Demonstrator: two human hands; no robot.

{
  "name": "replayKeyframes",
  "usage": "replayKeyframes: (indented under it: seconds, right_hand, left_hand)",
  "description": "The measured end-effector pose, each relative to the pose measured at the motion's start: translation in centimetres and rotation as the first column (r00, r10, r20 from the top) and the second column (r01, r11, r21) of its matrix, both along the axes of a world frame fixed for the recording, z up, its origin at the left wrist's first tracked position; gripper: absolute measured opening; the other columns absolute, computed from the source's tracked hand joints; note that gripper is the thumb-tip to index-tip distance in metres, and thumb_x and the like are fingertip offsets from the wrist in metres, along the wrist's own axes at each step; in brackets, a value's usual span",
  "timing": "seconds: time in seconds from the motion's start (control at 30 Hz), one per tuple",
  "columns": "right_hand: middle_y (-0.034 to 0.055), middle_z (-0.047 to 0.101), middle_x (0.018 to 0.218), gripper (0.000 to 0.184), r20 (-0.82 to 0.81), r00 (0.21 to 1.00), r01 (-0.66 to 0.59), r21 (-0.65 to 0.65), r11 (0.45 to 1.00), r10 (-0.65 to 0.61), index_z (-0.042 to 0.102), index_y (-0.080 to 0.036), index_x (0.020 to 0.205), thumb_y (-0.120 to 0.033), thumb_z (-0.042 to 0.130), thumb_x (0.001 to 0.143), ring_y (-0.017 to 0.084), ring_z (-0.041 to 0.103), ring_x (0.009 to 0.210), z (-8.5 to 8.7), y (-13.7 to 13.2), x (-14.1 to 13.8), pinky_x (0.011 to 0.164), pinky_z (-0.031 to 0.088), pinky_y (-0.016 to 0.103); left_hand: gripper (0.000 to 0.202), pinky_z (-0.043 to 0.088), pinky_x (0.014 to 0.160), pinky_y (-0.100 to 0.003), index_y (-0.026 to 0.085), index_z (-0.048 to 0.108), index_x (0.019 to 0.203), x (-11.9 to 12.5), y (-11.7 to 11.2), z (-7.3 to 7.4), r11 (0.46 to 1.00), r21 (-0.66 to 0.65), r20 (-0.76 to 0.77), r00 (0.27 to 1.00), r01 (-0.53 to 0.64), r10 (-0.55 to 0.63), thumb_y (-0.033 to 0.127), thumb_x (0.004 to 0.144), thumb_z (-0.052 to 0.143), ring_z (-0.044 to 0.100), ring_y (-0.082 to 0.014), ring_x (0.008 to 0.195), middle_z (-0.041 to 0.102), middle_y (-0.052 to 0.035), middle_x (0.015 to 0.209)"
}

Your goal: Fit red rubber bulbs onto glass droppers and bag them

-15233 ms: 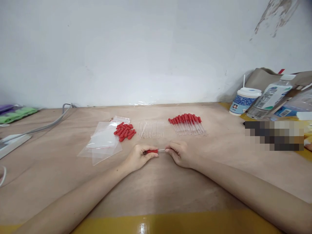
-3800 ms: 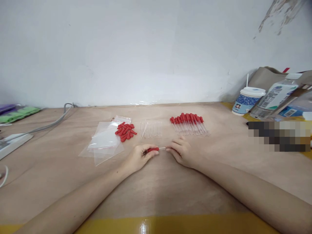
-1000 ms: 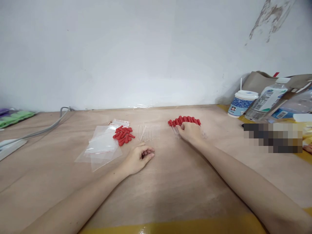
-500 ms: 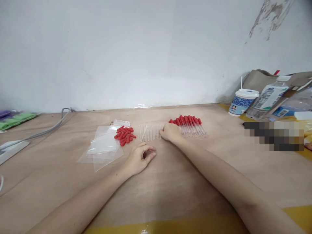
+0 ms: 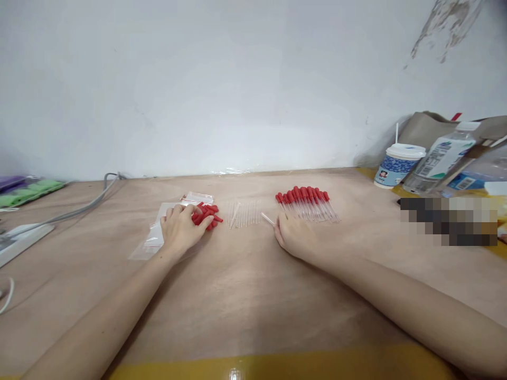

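Observation:
My left hand (image 5: 181, 227) reaches over a pile of red rubber dropper bulbs (image 5: 213, 209), thumb and fingers apart around its left side. The fingertips are partly hidden among the bulbs. In my right hand (image 5: 293, 232) is a clear dropper tube (image 5: 268, 218), its end poking out to the left of the closed fingers. Between the hands lies a row of clear tubes (image 5: 247, 214), roughly parallel. Beyond the right hand, several droppers with red bulbs fitted (image 5: 307, 200) lie side by side, bulbs toward the wall.
Clear zip bags (image 5: 152, 237) lie partly under my left hand and arm. A paper cup with a straw (image 5: 398, 166) and a plastic bottle (image 5: 441, 161) stand at the back right. A grey cable (image 5: 85, 207) runs to a white power strip (image 5: 27, 237) at left.
My left hand has moved left and forward onto the red bulbs. My right hand has drawn back and right from the row, now with a tube in it.

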State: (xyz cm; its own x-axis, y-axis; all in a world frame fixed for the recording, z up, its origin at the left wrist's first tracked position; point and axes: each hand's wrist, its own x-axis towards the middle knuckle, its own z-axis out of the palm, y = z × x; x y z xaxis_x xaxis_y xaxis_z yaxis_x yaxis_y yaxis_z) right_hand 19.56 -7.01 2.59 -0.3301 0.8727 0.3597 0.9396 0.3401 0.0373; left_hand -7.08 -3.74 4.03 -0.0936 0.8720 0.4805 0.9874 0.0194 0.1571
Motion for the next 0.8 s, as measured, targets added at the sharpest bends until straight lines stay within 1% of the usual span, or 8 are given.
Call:
replayKeyframes:
  seconds: [0.1, 0.17, 0.27, 0.4, 0.47, 0.53, 0.7, 0.8]
  right_hand:
    - [0.0095, 0.057, 0.067, 0.024, -0.001, 0.995, -0.104, 0.04, 0.994, 0.104, 0.054, -0.014, 0.074, -0.022, 0.035, 0.087, 0.019, 0.052, 0.061, 0.2, -2.0, 1.5, 0.058, 0.033, 0.03]
    - [0.0066, 0.055, 0.066, 0.024, -0.042, 0.985, -0.165, 0.049, 0.985, 0.167, 0.052, -0.015, 0.074, -0.024, 0.034, 0.088, 0.016, 0.049, 0.059, -0.2, -2.3, 2.3, 0.057, 0.033, 0.029]
    - [0.0057, 0.057, 0.076, 0.021, -0.179, 0.949, -0.251, 0.069, 0.965, 0.26, 0.051, -0.016, 0.081, -0.024, 0.033, 0.089, 0.017, 0.051, 0.069, -1.8, -1.6, 3.2, 0.064, 0.037, 0.029]
    - [0.0083, 0.058, 0.092, 0.022, -0.328, 0.866, -0.357, 0.121, 0.926, 0.377, 0.05, -0.014, 0.103, -0.022, 0.034, 0.09, 0.019, 0.052, 0.087, -3.7, -0.7, 3.4, 0.074, 0.042, 0.031]
    - [0.0088, 0.057, 0.093, 0.025, -0.326, 0.854, -0.385, 0.125, 0.914, 0.405, 0.05, -0.014, 0.109, -0.02, 0.034, 0.09, 0.019, 0.051, 0.089, -3.8, -0.6, 3.3, 0.076, 0.042, 0.032]
    - [0.0081, 0.056, 0.089, 0.025, -0.316, 0.856, -0.394, 0.115, 0.912, 0.41, 0.054, -0.014, 0.106, -0.021, 0.035, 0.091, 0.018, 0.051, 0.084, -3.7, -0.7, 3.2, 0.074, 0.043, 0.032]
    - [0.0076, 0.055, 0.088, 0.023, -0.372, 0.824, -0.415, 0.117, 0.902, 0.427, 0.058, -0.015, 0.099, -0.021, 0.037, 0.09, 0.017, 0.051, 0.082, -3.4, -0.7, 3.3, 0.073, 0.043, 0.03]
    - [0.0073, 0.055, 0.089, 0.02, -0.405, 0.799, -0.423, 0.146, 0.894, 0.444, 0.058, -0.016, 0.096, -0.02, 0.041, 0.088, 0.016, 0.051, 0.08, -3.5, -0.7, 3.3, 0.073, 0.042, 0.029]
  left_hand:
    - [0.038, 0.035, 0.079, -0.043, 0.021, 0.064, 0.076, 0.5, 0.0, -0.3, 1.0, -0.02, -0.052, 0.999, -0.004, 0.003, 0.058, 0.07, 0.053, 0.047, -0.0332, 0.097, 0.057, -0.0112, 0.09]
    - [0.037, 0.034, 0.079, -0.043, 0.022, 0.065, 0.074, 0.9, 0.0, -0.6, 1.0, -0.024, -0.065, 0.998, -0.005, 0.004, 0.057, 0.071, 0.053, 0.046, -0.0325, 0.097, 0.056, -0.011, 0.089]
    - [0.037, 0.034, 0.08, -0.043, 0.022, 0.066, 0.072, 1.1, 0.1, -0.9, 0.999, -0.038, -0.046, 0.999, -0.001, -0.001, 0.055, 0.072, 0.051, 0.046, -0.032, 0.098, 0.057, -0.0109, 0.089]
    - [0.037, 0.034, 0.081, -0.045, 0.022, 0.068, 0.073, 0.9, 0.4, -1.1, 0.998, -0.062, 0.013, 1.0, -0.014, 0.015, 0.055, 0.072, 0.05, 0.046, -0.0331, 0.1, 0.058, -0.011, 0.093]
    - [0.038, 0.034, 0.082, -0.046, 0.022, 0.069, 0.077, 0.9, 0.5, -1.1, 0.997, -0.068, 0.028, 0.999, -0.021, 0.023, 0.054, 0.072, 0.049, 0.046, -0.0337, 0.1, 0.058, -0.0114, 0.095]
    - [0.038, 0.033, 0.083, -0.047, 0.022, 0.069, 0.081, 0.9, 0.5, -1.2, 0.997, -0.073, 0.037, 0.999, -0.023, 0.025, 0.053, 0.073, 0.049, 0.046, -0.0339, 0.101, 0.058, -0.0116, 0.097]
    - [0.028, 0.033, 0.084, -0.048, 0.022, 0.067, 0.076, 0.7, 0.6, -1.2, 0.997, -0.075, 0.085, 0.996, -0.029, 0.035, 0.045, 0.073, 0.052, 0.046, -0.034, 0.102, 0.059, -0.0106, 0.097]
    - [0.02, 0.035, 0.082, -0.049, 0.02, 0.062, 0.075, 0.6, 0.5, -1.1, 1.0, -0.025, 0.164, 0.986, -0.018, 0.022, 0.037, 0.075, 0.052, 0.048, -0.0338, 0.099, 0.059, -0.0104, 0.093]
